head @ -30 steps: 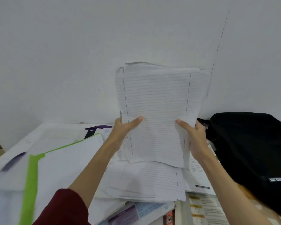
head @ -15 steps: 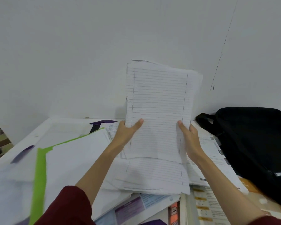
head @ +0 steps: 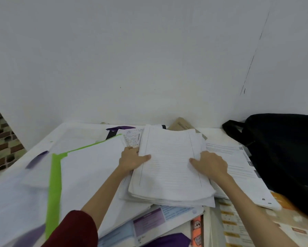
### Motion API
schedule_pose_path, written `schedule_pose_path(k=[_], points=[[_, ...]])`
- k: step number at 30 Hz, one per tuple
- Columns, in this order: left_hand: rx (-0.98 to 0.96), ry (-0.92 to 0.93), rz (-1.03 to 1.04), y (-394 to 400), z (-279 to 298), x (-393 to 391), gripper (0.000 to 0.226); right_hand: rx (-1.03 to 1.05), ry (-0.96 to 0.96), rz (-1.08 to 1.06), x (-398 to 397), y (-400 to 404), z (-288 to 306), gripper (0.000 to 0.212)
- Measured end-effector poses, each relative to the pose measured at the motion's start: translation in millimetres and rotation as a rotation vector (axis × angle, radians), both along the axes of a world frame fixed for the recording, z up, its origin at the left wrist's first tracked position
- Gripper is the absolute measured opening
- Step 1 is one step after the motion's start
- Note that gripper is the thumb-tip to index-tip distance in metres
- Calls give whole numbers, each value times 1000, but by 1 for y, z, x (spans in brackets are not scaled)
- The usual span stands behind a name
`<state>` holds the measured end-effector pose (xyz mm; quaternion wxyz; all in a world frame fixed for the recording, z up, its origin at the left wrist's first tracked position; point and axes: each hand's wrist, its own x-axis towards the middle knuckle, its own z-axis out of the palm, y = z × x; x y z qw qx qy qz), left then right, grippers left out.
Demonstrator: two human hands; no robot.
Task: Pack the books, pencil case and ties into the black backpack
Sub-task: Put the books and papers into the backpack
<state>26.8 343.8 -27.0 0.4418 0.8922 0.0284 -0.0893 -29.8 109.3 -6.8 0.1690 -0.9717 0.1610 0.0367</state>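
A thick stack of lined white paper (head: 169,168) lies nearly flat on the cluttered table. My left hand (head: 132,160) grips its left edge, thumb on top. My right hand (head: 210,164) holds its right edge, thumb laid across the top sheet. The black backpack (head: 281,154) sits at the right against the wall, its strap (head: 233,127) pointing toward the papers. A white book with a green edge (head: 75,177) lies to the left of the stack. A purple tie (head: 121,128) peeks out at the back. A second purple piece (head: 167,240) shows at the bottom edge.
Printed sheets (head: 238,168) lie between the stack and the backpack. A brown booklet (head: 181,124) sits behind the stack by the white wall (head: 149,59). Purple-and-blue leaflets (head: 149,220) and an orange strip (head: 196,230) lie at the near edge. Patterned floor (head: 2,143) shows left.
The paper stack was held upright in front of the wall; both hands have now lowered it down onto the pile on the table, still holding its two sides.
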Motion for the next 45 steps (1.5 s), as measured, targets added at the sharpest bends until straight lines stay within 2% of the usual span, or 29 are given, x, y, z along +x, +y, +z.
schedule_pose_path(k=[3,6,7,9,11,13,15,17,20,22,24,26,28,30,31,35,40,42,45], points=[[-27,-35,64,2,4,4,57,57,-13,-64,2,-12,-9,59],[-150,60,175,6,10,15,71,286,-51,-198,10,-17,-18,61],[-235,109,165,6,13,18,71,413,-71,-255,12,-17,-17,57],[-381,237,89,1,16,20,58,792,-110,-339,17,-16,-13,46],[-364,265,7,-9,20,14,44,1061,-139,-345,19,-12,-7,34],[-339,230,-26,-16,21,15,52,1059,-224,-272,23,-5,-4,29],[-395,229,-31,-16,25,18,60,979,-281,-207,26,0,1,37],[-494,186,9,-10,34,20,63,1019,-298,-185,29,-1,8,48],[-628,62,41,-2,54,23,93,1336,-321,-190,34,-12,21,80],[-713,-36,5,3,73,28,109,1489,-386,-91,37,-18,40,78],[-765,-116,-50,3,90,29,116,1495,-464,35,42,-17,60,64],[-801,-176,-46,-4,104,27,107,1428,-549,80,45,-15,76,42],[-829,-210,-41,-8,106,29,100,1367,-599,53,46,-14,81,30],[-827,-233,-5,-10,105,28,114,1304,-594,38,45,-13,79,22],[-825,-235,26,-10,102,30,124,1282,-579,50,45,-13,77,25],[-852,-256,116,-8,98,35,137,1217,-584,101,48,-7,79,49],[-887,-282,153,-3,92,39,135,1282,-493,206,56,-10,84,89],[-924,-299,176,-10,93,33,144,1301,-505,277,57,0,80,81],[-960,-287,190,-16,99,30,149,1328,-603,196,57,15,80,51]])
